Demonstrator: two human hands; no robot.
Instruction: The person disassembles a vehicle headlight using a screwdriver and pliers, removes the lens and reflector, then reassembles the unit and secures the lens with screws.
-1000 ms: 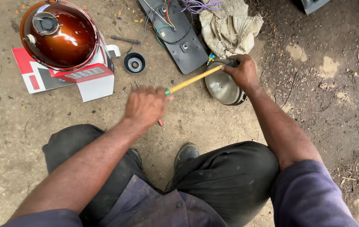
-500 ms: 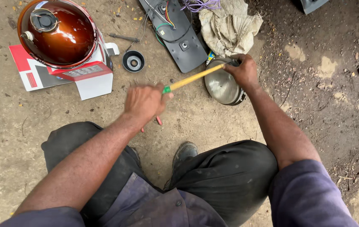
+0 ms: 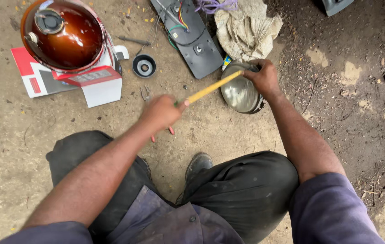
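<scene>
Left hand (image 3: 161, 113) closed around the handle end of a long yellow-shafted screwdriver (image 3: 210, 88), a person crouches on the bare dirt ground (image 3: 30, 149) and steers the tool's tip to the upper rim of a round glass headlamp lens in a dark metal ring (image 3: 240, 94). Right hand (image 3: 262, 77) is clamped on that same rim, fingers curled over the far edge, pinning the lamp flat to the ground just beside a crumpled beige cloth sack (image 3: 246, 29). Done well, this calls for a firm hold on the ring, the shaft kept low and in line with the rim, and gentle pressure so the tip does not skid onto the glass. Nearby lie a glossy brown headlamp shell (image 3: 66, 36) atop a red-and-white cardboard box (image 3: 97, 83), a small black round cap (image 3: 144, 66) and a grey wired panel (image 3: 199, 45).
</scene>
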